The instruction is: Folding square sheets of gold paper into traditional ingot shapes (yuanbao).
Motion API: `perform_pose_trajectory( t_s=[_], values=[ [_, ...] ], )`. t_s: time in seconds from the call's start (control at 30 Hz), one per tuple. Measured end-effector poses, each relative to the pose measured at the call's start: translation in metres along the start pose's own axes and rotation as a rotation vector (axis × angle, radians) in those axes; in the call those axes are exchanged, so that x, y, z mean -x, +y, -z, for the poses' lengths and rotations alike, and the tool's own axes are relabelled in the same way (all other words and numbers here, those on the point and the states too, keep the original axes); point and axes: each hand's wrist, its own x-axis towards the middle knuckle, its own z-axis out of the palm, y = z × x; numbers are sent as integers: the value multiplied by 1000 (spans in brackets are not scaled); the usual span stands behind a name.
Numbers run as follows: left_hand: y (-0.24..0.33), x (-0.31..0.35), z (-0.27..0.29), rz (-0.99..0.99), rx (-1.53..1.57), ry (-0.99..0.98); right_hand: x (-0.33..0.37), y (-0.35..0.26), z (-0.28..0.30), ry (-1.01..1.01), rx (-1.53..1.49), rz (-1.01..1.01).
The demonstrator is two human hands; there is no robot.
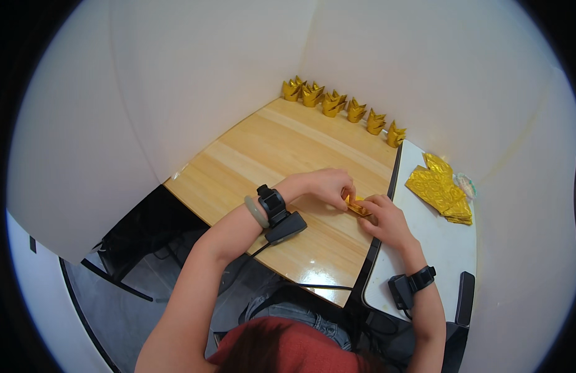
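My left hand and right hand, fingers drawn in narrow, hold a small gold foil piece between them at the wooden worktop's right side, probably to steady both ends. Six folded gold shapes line the far edge, presumably out of my way; gold sheets lie on the white side table, seemingly for easy reach.

Wd tbl w/ gold crowns

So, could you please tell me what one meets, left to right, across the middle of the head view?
Bangle, black wrist device, left hand, gold piece, right hand, gold foil.
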Motion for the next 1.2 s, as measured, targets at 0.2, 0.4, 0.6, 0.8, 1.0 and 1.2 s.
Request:
perform_pose_trajectory(
  t_s=[0.2,0.4,0.6,0.8,1.0,1.2],
  values=[
    [2,-4,-3,2,147,-50,4,9,-4,-17,-9,-16],
    [-3,-4,-4,66,255,-52,3,9,-9,29,-122,-65],
    [-11,-6,-13,32,213,54,5,23,-18,91,-244,-153],
    [-14,-6,-10,150,227,124,2,25,-20,143,-246,-235],
    [-16,-7,-9,264,248,192,1,34,-27,185,-260,-329],
    [-21,-9,-17,279,313,282,2,34,-27,158,-272,-363]
  ],
)
